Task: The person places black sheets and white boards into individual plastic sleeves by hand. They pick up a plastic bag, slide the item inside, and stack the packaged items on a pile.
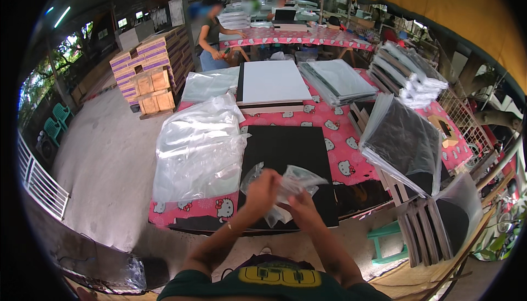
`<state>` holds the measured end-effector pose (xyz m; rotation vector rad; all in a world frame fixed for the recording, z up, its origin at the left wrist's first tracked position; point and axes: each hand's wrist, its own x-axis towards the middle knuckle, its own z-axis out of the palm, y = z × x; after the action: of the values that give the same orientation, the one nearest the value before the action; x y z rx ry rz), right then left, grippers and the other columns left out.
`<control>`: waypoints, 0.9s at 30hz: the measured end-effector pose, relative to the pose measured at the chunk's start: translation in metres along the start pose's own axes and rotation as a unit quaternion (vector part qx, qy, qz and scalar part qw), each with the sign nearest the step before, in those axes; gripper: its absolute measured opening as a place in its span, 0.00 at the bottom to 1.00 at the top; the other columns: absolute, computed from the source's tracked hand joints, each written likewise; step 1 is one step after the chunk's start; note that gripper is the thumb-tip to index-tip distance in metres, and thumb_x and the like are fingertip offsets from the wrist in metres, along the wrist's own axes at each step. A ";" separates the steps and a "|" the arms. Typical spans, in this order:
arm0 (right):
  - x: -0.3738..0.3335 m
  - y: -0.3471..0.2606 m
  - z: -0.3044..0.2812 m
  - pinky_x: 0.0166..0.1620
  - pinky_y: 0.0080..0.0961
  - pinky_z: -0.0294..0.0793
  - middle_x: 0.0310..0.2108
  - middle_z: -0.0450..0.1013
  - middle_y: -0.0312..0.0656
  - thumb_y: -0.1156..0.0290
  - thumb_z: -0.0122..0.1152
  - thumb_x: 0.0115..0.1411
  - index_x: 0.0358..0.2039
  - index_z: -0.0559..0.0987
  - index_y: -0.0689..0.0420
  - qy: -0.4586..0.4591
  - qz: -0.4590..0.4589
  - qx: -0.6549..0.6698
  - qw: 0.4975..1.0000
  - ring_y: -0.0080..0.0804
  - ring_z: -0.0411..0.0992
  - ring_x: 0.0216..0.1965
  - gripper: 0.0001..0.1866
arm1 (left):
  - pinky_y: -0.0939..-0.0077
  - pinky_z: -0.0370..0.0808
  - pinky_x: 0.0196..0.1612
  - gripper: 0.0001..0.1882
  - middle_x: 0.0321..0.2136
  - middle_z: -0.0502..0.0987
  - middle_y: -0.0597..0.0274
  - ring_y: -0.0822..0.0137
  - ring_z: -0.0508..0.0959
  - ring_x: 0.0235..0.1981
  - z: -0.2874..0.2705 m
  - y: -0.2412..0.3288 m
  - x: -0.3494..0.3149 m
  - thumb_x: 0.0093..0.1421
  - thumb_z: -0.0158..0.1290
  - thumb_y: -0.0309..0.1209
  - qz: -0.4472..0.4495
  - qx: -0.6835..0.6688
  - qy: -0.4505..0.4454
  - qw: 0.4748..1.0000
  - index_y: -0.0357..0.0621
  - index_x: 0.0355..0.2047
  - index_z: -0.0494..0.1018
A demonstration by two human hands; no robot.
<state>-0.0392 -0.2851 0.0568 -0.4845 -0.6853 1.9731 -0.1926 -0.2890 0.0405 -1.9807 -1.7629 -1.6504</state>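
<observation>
A crumpled clear plastic bag (301, 178) is bunched up between my hands, over a flat black board (288, 146) on the table. My left hand (262, 192) grips its left part with bent fingers. The right hand (300, 206) is closed on the lower right of the same plastic, close to the left one. To the left of the board lies a stack of clear plastic bags (198, 153), wrinkled and shiny. Past the board's far edge sits a stack of boards with a white top (275, 83).
A pink patterned cloth (343, 153) covers the table. Bagged boards (403, 136) lean at the right, with more bagged stacks (340, 79) behind. A green stool (384, 243) stands below. Boxes (151, 62) are piled at far left, near another person (210, 35) by a second table (296, 36).
</observation>
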 end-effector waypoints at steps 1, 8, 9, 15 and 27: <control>0.007 0.006 -0.006 0.43 0.28 0.75 0.33 0.74 0.39 0.72 0.58 0.59 0.42 0.73 0.61 0.009 -0.006 -0.034 0.999 0.26 0.74 0.34 0.11 | 0.68 0.69 0.26 0.09 0.22 0.73 0.53 0.59 0.75 0.21 0.005 0.003 -0.006 0.63 0.48 0.31 -0.012 -0.008 0.007 1.000 0.36 0.32 0.67; 0.005 -0.010 -0.027 0.39 0.27 0.76 0.34 0.75 0.39 0.73 0.60 0.58 0.37 0.75 0.63 0.053 -0.088 -0.064 0.993 0.27 0.74 0.35 0.08 | 0.72 0.70 0.29 0.11 0.21 0.73 0.56 0.64 0.73 0.23 -0.018 -0.002 0.000 0.61 0.51 0.33 -0.200 -0.137 0.042 0.969 0.36 0.35 0.68; 0.005 -0.004 -0.019 0.40 0.27 0.76 0.34 0.75 0.40 0.74 0.59 0.58 0.36 0.75 0.63 0.041 -0.085 -0.052 0.994 0.27 0.74 0.36 0.07 | 0.73 0.70 0.28 0.11 0.21 0.74 0.56 0.64 0.73 0.22 -0.004 0.020 -0.005 0.61 0.51 0.34 -0.145 -0.147 -0.005 0.978 0.37 0.36 0.69; 0.001 -0.016 -0.054 0.52 0.35 0.71 0.42 0.73 0.44 0.74 0.54 0.61 0.44 0.72 0.61 -0.017 -0.059 -0.034 0.998 0.34 0.73 0.44 0.11 | 0.72 0.72 0.26 0.12 0.20 0.76 0.55 0.64 0.76 0.21 -0.014 -0.016 -0.014 0.62 0.50 0.35 -0.228 -0.064 0.068 0.969 0.37 0.30 0.73; -0.001 -0.112 -0.067 0.49 0.30 0.71 0.36 0.73 0.38 0.76 0.60 0.54 0.52 0.69 0.55 -0.253 0.010 -0.208 0.945 0.29 0.72 0.39 0.23 | 0.71 0.75 0.33 0.17 0.29 0.78 0.51 0.58 0.79 0.27 -0.102 -0.071 -0.002 0.55 0.54 0.25 -0.187 -0.030 0.010 0.982 0.36 0.44 0.65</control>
<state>0.0751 -0.2251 0.0779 -0.2215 -1.4438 1.9865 -0.3112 -0.3265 0.0427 -1.7217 -2.2121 -1.8303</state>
